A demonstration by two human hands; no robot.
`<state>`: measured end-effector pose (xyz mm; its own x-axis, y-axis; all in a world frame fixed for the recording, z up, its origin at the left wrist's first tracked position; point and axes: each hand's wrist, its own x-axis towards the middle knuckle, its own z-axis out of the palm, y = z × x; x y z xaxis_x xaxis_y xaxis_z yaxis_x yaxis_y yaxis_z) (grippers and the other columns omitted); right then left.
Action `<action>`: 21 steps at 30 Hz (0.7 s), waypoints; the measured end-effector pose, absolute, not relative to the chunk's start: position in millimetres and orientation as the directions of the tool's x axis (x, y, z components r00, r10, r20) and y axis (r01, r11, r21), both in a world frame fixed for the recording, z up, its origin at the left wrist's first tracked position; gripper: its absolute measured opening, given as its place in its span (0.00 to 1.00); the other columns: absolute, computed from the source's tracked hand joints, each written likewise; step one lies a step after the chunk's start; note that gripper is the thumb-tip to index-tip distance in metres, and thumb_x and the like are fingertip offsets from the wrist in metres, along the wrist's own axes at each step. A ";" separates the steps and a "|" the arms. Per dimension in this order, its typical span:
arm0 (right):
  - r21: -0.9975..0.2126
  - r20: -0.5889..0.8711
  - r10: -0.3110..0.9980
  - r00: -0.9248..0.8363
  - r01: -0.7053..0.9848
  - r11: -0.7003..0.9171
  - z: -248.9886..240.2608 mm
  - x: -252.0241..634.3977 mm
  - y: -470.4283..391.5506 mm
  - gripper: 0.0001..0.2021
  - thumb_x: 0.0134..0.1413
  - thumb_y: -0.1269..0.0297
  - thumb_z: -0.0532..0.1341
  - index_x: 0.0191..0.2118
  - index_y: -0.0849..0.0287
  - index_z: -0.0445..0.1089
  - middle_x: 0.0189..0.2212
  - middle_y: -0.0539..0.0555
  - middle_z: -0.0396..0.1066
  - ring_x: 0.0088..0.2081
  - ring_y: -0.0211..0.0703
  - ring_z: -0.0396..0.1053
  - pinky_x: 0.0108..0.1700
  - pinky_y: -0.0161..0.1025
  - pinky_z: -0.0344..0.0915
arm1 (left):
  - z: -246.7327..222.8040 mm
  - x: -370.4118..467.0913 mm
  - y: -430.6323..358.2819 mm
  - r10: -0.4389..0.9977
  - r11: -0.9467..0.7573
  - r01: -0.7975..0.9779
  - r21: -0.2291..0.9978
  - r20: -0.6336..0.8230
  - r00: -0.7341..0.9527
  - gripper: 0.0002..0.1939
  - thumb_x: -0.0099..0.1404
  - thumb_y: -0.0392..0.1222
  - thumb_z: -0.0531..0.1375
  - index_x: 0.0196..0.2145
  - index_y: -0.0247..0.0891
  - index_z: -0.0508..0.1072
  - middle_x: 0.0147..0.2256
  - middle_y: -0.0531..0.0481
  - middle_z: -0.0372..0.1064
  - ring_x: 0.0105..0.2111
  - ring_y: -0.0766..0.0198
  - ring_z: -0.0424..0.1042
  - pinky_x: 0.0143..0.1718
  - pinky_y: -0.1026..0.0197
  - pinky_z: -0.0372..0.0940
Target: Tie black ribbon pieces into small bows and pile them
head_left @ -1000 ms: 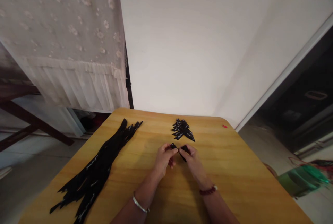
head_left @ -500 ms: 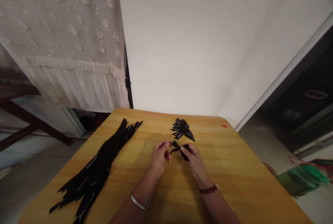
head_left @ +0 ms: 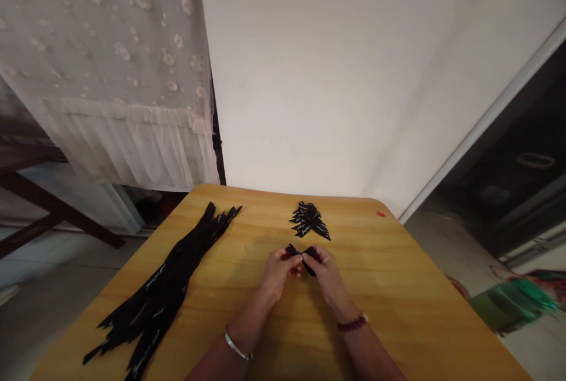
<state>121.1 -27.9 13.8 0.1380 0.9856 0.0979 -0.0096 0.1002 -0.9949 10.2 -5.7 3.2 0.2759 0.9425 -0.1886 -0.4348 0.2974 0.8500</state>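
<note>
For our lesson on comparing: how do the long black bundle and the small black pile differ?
The long black bundle lies slantwise at left; the small black pile sits compactly farther right. The bundle shows long strips; the pile, short pointed ones. Both are black with pale marks.

The light brown wooden table (head_left: 380, 292) has a smooth top with round corners at the far end. A long, messy bunch of flat black cloth strips with white marks (head_left: 170, 278) lies down its left side. A small heap of black cloth pieces with white writing (head_left: 309, 220) sits near the far edge. A tiny flat red thing (head_left: 381, 214) lies by the far right corner.
</note>
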 end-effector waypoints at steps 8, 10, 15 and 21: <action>-0.995 0.097 0.987 0.130 0.016 0.096 19.8 122.2 -30.5 0.14 0.46 0.53 0.56 0.23 0.61 0.64 0.19 0.48 0.62 0.23 0.36 0.59 0.26 0.33 0.55 | 8.3 4.7 -4.2 0.968 0.244 -0.411 0.878 -0.191 0.165 0.10 0.41 0.41 0.63 0.19 0.32 0.67 0.14 0.55 0.61 0.13 0.72 0.59 0.10 0.70 0.52; -0.993 0.114 0.986 0.120 0.048 0.109 18.6 124.1 -29.2 0.14 0.46 0.54 0.55 0.24 0.61 0.65 0.20 0.49 0.63 0.25 0.37 0.60 0.27 0.33 0.56 | 10.6 1.6 -2.9 0.969 0.246 -0.430 0.869 -0.213 0.125 0.11 0.41 0.42 0.64 0.19 0.33 0.67 0.13 0.57 0.60 0.12 0.73 0.59 0.09 0.71 0.50; -0.984 0.115 0.991 0.069 0.147 0.104 7.9 127.6 -23.6 0.09 0.40 0.59 0.60 0.19 0.59 0.63 0.15 0.45 0.58 0.19 0.35 0.56 0.23 0.32 0.53 | 13.2 -2.3 0.0 0.966 0.252 -0.407 0.878 -0.253 0.053 0.11 0.40 0.42 0.64 0.20 0.34 0.67 0.08 0.60 0.55 0.07 0.75 0.53 0.07 0.73 0.43; -0.955 0.130 0.990 0.058 0.275 0.109 3.6 125.7 -24.2 0.07 0.39 0.65 0.58 0.18 0.59 0.61 0.14 0.45 0.58 0.19 0.35 0.55 0.22 0.32 0.51 | 14.5 -1.5 0.3 0.944 0.316 -0.512 0.799 -0.322 0.080 0.11 0.41 0.37 0.65 0.21 0.33 0.65 0.12 0.58 0.61 0.09 0.72 0.61 0.08 0.72 0.52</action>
